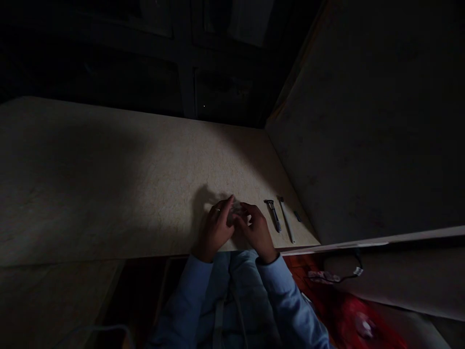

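Head view: left hand [218,228] and right hand [258,230], together left of razor [274,217], clamp translucent item [237,209], probably for stability.

Pale tabletop [152,174], grey wall [370,126], red bag [348,315]

The pale, faintly mottled worktop [156,169] lay in dim light — near its right-hand end sat a razor [274,216], a slim white-handled toothbrush [287,220] just beside it, and a small dark piece [298,216] closest to the wall [370,145] — all apart from one another.
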